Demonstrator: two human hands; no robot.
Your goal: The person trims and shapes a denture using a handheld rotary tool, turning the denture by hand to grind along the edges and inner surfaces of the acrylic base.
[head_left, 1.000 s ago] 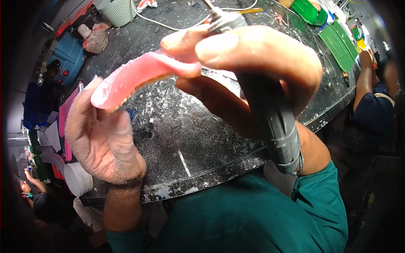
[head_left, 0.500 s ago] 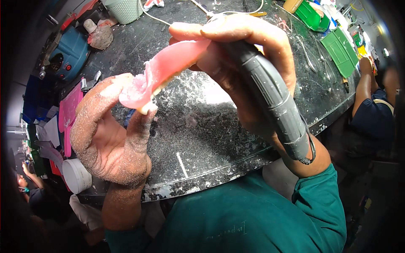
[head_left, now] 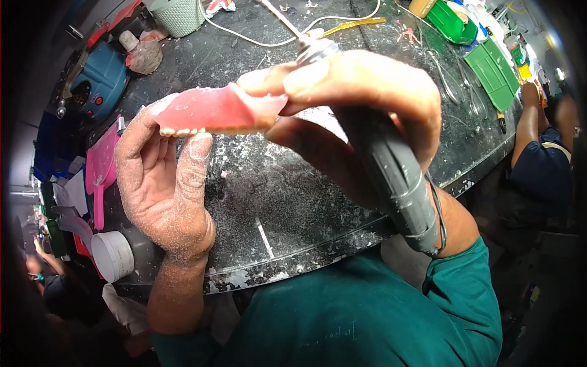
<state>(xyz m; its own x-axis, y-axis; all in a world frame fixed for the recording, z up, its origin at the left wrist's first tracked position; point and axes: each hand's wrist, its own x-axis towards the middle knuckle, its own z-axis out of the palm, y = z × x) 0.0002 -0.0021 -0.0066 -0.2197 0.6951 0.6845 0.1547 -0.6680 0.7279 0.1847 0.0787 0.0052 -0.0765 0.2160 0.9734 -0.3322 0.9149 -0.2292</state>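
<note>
My left hand (head_left: 160, 196), dusted with pale powder, grips one end of a pink denture (head_left: 211, 110) between thumb and forefinger. A row of cream teeth lines the denture's lower edge. My right hand (head_left: 385, 85) is closed round a black rotary handpiece (head_left: 397, 189), whose cable end hangs by the wrist. The handpiece's metal nose (head_left: 318, 51) and thin shank point up and away, clear of the denture. Right fingertips also touch the denture's right end. Part of the handpiece is hidden behind the right fingers.
On the dusty black bench (head_left: 269, 189) lie a white cord (head_left: 257, 43), a yellow strip (head_left: 351, 24) and metal tools (head_left: 443, 79). A blue machine (head_left: 101, 79), pink dustpan (head_left: 101, 162) and white tub (head_left: 112, 255) line the left. Green trays (head_left: 492, 76) and another person (head_left: 541, 153) are right.
The denture has turned so its pink outer side and tooth row lie nearly level. My right hand has tipped the handpiece, bringing its metal nose into view. The left thumb has shifted along the teeth.
</note>
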